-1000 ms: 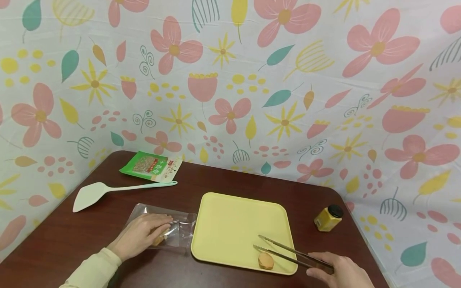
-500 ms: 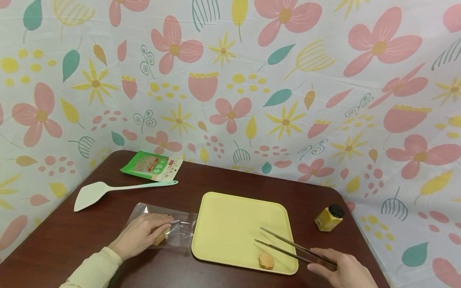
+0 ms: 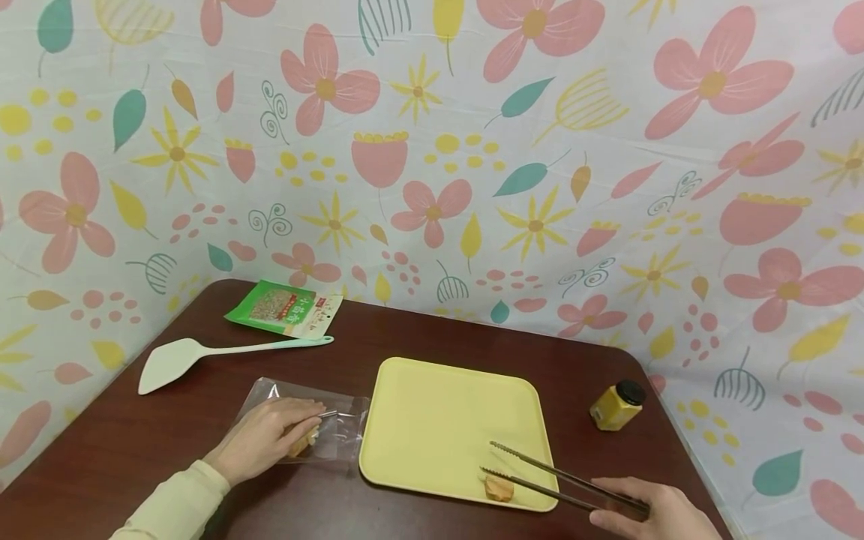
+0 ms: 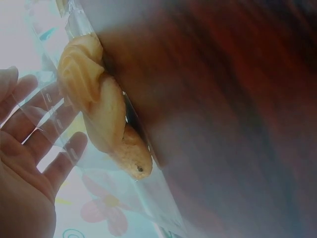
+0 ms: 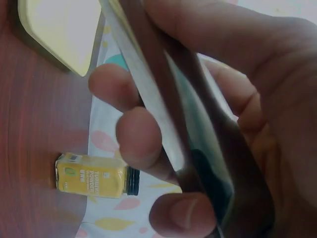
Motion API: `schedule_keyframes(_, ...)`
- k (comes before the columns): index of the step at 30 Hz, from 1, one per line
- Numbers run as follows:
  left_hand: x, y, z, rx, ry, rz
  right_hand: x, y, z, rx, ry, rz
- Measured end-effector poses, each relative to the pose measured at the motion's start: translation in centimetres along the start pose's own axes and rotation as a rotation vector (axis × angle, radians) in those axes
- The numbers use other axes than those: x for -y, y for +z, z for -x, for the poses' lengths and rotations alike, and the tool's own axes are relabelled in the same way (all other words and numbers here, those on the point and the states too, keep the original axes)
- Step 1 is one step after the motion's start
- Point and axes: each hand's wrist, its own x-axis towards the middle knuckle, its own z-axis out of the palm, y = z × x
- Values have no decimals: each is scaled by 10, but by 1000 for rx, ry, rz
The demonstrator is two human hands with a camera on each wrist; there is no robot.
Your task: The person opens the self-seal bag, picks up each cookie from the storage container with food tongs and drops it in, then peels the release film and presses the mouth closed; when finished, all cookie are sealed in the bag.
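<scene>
In the head view, my left hand point(image 3: 273, 435) holds a clear plastic bag point(image 3: 344, 427) with thumb and fingers at its film. Several cookies point(image 4: 106, 106) lie inside the bag, beside the fingers in the left wrist view. My right hand point(image 3: 655, 506) grips metal tongs point(image 3: 574, 480), fingers round the handle end. The tongs' arms stand apart above the yellow tray point(image 3: 439, 427). One cookie point(image 3: 499, 490) sits near the tray's front right, just below the nearer tong arm. Whether the tong touches it, I cannot tell.
At right stands a yellow turmeric powder jar point(image 3: 617, 405) with a black lid. A pale spatula point(image 3: 172, 365) lies at left, with a green packet point(image 3: 283, 307) behind it. The brown table point(image 3: 378, 330) meets a flowered cloth point(image 3: 432, 150) at the back.
The tong tips first rise and open wider, then come down to the right, near the cookie. That cookie now looks tipped, with a darker face showing. My left hand stays put.
</scene>
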Motion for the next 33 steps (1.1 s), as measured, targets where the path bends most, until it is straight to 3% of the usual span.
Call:
schedule_keyframes(4,1,-1,0,9,-7,-2,-9,-5,2,121,-85,-219)
schedule_keyframes(6,1,-1,0,10,-6,-4,-14,-7,3,176,-119,-274)
schedule_keyframes(12,1,-1,-1,7,-3,-6,-23,-5,-1,186,-225,-191)
schedule_keyframes(24,0,0,0,12,-18,2,-25,-7,-3,199,-154,-170)
schedule_keyframes(33,1,0,0,13,-21,-6,-20,-8,-1,159,-116,-167)
